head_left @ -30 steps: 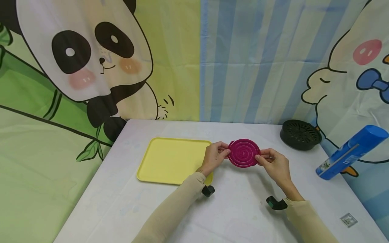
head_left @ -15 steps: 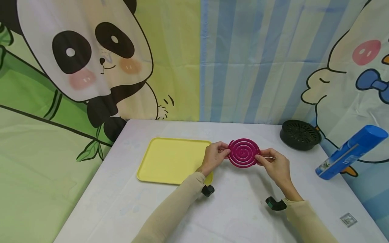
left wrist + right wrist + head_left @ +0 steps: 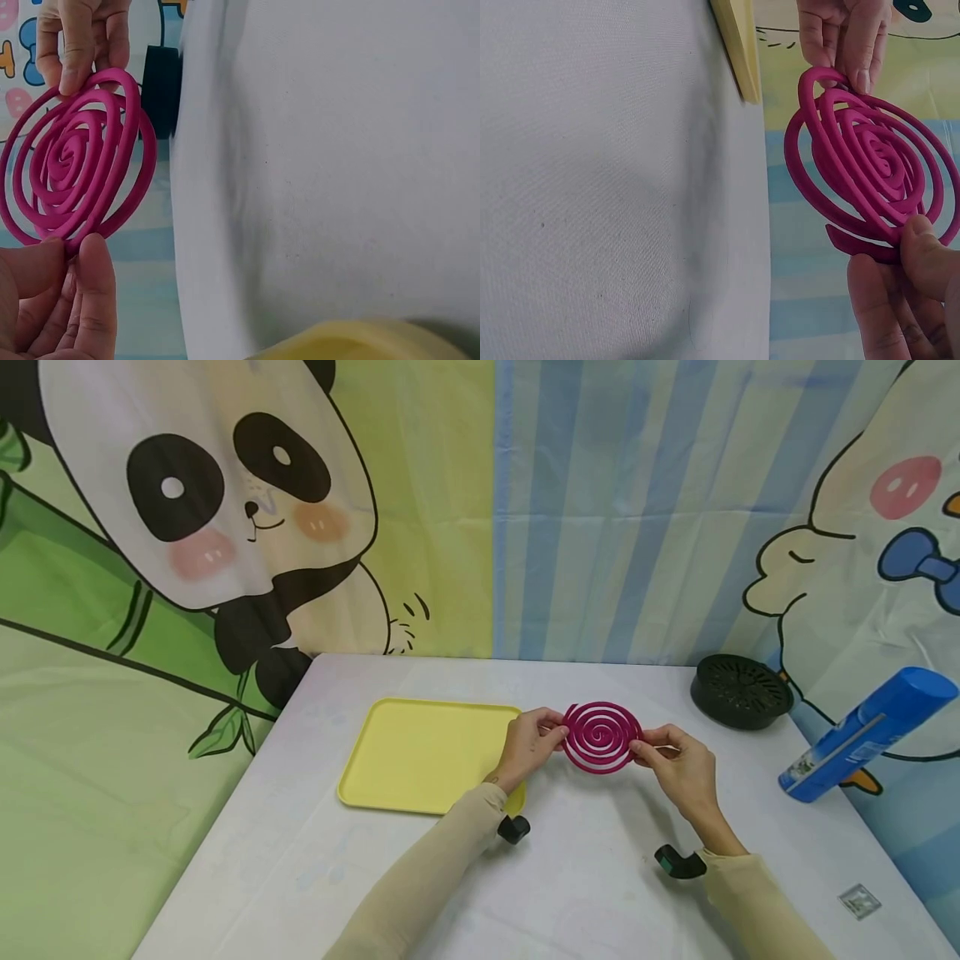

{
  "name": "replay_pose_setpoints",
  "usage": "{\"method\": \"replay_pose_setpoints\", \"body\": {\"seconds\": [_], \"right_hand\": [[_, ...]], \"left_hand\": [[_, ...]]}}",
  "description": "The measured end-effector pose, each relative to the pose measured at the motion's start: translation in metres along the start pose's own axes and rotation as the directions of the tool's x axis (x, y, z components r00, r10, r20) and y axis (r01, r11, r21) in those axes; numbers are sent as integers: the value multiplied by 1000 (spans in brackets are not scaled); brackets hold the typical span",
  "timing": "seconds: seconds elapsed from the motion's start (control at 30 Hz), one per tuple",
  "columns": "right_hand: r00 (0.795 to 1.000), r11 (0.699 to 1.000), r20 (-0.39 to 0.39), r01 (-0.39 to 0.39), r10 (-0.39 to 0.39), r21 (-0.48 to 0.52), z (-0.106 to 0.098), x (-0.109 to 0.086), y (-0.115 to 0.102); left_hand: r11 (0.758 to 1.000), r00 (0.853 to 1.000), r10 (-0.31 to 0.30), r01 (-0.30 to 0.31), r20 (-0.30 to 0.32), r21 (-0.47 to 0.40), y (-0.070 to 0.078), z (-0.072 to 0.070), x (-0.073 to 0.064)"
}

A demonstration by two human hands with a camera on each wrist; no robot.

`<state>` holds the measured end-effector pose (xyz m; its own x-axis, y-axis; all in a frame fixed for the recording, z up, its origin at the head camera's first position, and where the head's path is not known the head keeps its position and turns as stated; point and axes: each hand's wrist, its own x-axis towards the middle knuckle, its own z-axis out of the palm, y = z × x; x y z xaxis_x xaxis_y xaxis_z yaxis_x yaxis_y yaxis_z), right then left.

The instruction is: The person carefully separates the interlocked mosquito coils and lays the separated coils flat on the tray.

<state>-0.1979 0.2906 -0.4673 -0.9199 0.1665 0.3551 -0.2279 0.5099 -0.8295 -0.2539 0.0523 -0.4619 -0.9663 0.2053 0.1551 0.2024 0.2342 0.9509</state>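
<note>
Between my two hands is a magenta mosquito coil (image 3: 600, 737), held up over the white table. Its rings stand apart, and in the wrist views the spiral (image 3: 66, 161) splits into overlapping layers at slightly different tilts. My left hand (image 3: 523, 747) pinches the left edge between thumb and fingers. At the opposite edge my right hand (image 3: 682, 772) pinches it the same way, close to a flat coil end (image 3: 847, 241) that sticks out in the right wrist view.
Left of the coil lies a yellow tray (image 3: 427, 760), partly behind my left forearm. A round black slotted holder (image 3: 741, 692) stands at the back right. The blue spray can (image 3: 870, 735) is near the right edge, with a small square tag (image 3: 860, 902) nearer the front.
The coil has gone from a nearly solid disc to a spiral with wide gaps between its rings. Both hands have stayed almost in place.
</note>
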Motion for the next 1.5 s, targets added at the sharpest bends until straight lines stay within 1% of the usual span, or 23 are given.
{"method": "replay_pose_setpoints", "body": {"seconds": [0.23,0.43,0.67,0.8,0.97,1.07,1.33,1.43,1.5], "right_hand": [[1000,1000,-5,-13,13,17,1,0,1],[998,996,7,-65,64,62,0,-1,-1],[988,983,32,-156,154,98,1,-2,-3],[980,974,55,-194,189,116,2,-2,-3],[976,968,75,-213,205,130,2,-2,-5],[975,968,82,-217,208,126,3,-3,-6],[971,966,117,-222,208,130,5,-4,-11],[966,962,129,-240,224,129,5,-4,-14],[963,958,134,-253,236,133,5,-5,-15]], "left_hand": [[1000,1000,-1,1,-11,12,1,1,0],[999,1000,24,-24,-16,36,2,2,-1],[999,1000,6,-5,9,-43,5,2,-3],[998,1000,18,-18,-2,-58,1,2,-2],[997,999,30,-32,-22,-70,0,2,0],[998,998,40,-42,-39,-49,0,2,-1],[994,993,87,-81,-82,67,3,2,-2],[993,991,94,-87,-95,79,3,2,-2],[994,991,89,-82,-104,67,4,2,-2]]}}
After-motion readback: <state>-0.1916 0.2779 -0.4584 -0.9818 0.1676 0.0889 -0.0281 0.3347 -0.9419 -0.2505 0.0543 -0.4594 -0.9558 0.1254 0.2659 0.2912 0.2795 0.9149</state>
